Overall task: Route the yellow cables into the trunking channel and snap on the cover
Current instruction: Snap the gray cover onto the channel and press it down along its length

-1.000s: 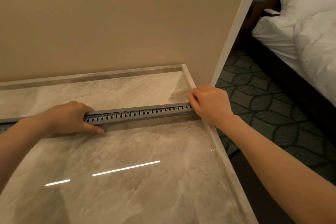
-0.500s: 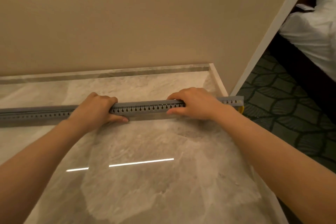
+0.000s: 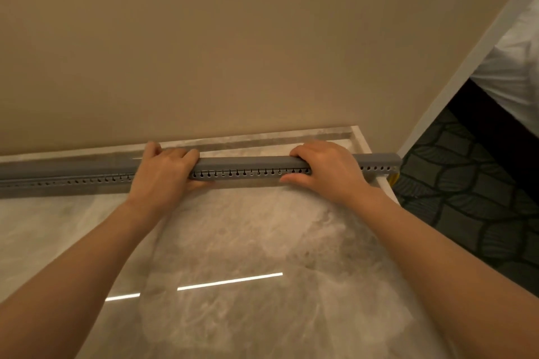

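Left grip [image 3: 163, 176], right grip [image 3: 328, 172], both curled, apart.

Grey slotted trunking [image 3: 250, 167] lying flat, covered, yellow cable [image 3: 394, 178] at end.

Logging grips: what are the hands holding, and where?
Both grip the long grey perforated plastic trunking: right hand near its right end, left hand further left.

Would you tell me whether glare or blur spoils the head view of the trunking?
Head view: warm, dim light; a glare streak lies on the marble top, clear of the trunking; the trunking's left end is blurred, its slots between the left hand and right hand are legible.
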Motion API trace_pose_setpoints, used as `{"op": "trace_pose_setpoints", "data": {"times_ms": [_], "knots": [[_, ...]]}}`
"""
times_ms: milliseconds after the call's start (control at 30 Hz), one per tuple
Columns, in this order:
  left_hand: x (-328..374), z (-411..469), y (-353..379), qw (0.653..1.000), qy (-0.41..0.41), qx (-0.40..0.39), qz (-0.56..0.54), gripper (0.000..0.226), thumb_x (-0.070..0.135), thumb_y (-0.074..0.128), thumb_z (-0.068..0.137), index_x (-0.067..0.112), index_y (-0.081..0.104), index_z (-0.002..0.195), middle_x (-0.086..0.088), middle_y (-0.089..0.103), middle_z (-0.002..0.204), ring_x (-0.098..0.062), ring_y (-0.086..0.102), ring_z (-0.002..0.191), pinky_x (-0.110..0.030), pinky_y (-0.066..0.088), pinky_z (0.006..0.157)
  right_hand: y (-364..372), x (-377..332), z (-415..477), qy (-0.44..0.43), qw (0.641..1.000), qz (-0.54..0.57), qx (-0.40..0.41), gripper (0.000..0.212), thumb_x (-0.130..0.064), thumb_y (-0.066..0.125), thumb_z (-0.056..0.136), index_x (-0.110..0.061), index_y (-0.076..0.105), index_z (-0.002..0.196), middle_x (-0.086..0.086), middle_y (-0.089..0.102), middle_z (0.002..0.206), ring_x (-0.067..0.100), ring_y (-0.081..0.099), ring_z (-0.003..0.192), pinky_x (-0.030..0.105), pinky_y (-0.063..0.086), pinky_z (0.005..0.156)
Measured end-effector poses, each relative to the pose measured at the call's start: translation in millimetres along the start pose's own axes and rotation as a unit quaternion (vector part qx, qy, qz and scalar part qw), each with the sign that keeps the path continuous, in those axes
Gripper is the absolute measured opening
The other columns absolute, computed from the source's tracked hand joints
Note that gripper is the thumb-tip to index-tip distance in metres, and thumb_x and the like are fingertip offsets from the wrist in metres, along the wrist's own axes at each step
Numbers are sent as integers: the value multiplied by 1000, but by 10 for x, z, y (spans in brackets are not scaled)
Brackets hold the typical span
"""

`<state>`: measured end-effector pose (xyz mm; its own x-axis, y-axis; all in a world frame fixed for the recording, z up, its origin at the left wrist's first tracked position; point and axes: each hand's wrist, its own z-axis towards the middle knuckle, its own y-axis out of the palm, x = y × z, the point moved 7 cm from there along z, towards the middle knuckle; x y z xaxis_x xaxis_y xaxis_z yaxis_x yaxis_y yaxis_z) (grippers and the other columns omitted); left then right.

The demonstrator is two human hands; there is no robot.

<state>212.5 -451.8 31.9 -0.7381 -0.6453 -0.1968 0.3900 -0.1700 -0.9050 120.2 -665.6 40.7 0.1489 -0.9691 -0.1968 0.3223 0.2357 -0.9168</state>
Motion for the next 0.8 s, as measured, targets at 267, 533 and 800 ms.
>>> {"op": "trace_pose_setpoints", "data": {"times_ms": [267,533,800], "knots": [[-127,234,31,990,26,129,59,61,72,48,78,12,48,65,-5,56,54,-24,49,47,-35,27,61,-5,175,273,-24,995,-42,92,44,-48,73,72,-7,65,85,8,64,77,26,58,73,32,41,67],[-322,279,94,977,21,204,63,61,70,57,74,12,47,60,-6,53,50,-24,50,52,-36,33,59,125,253,475,-40,985,-49,161,44,-46,72,74,-5,67,88,9,65,83,28,54,81,34,40,72],[-371,350,184,984,24,164,73,64,71,50,78,7,49,71,-13,50,68,-28,46,66,-40,31,61,169,317,525,-19,989,-2,144,44,-36,77,72,-4,65,99,11,61,93,28,51,91,36,45,82]]}}
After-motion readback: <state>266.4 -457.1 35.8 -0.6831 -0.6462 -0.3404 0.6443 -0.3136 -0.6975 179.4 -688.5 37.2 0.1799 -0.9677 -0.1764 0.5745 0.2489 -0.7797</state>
